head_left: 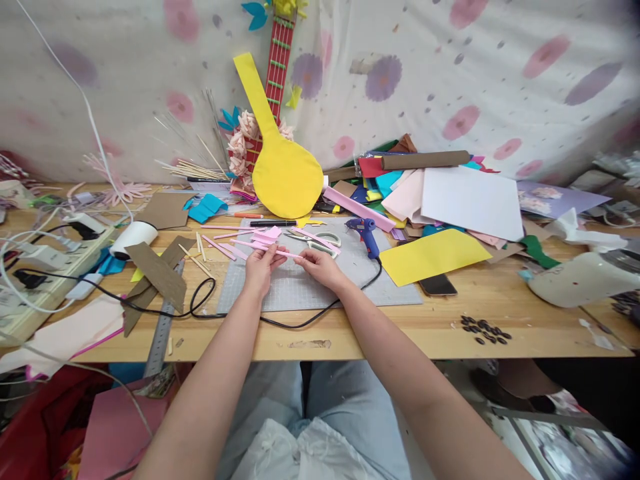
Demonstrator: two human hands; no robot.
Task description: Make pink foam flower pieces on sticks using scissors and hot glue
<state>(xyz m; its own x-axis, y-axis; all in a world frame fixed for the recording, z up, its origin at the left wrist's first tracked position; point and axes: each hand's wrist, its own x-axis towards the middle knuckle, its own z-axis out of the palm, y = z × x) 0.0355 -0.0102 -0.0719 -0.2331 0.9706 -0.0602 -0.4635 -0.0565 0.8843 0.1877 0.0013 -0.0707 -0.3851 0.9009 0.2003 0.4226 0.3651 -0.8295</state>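
Observation:
My left hand (263,269) and my right hand (320,267) meet over the grey cutting mat (295,300), fingers closed on the two ends of one thin pink strip (284,253). Several more pink strips (219,247) and small pink pieces (267,235) lie just beyond my left hand. A pair of scissors (327,239) with pale green handles rests on the mat behind my right hand. The blue glue gun (367,235) stands to the right of it, its black cord (300,327) running across the mat in front of my wrists.
A yellow banjo-shaped piece (287,177) leans at the back against a red fretted one (278,67). Yellow sheet (435,257), phone (439,285) and black oval beads (485,330) lie right. Power strip (55,287), brown card pieces (160,277) and a steel ruler (161,337) are left.

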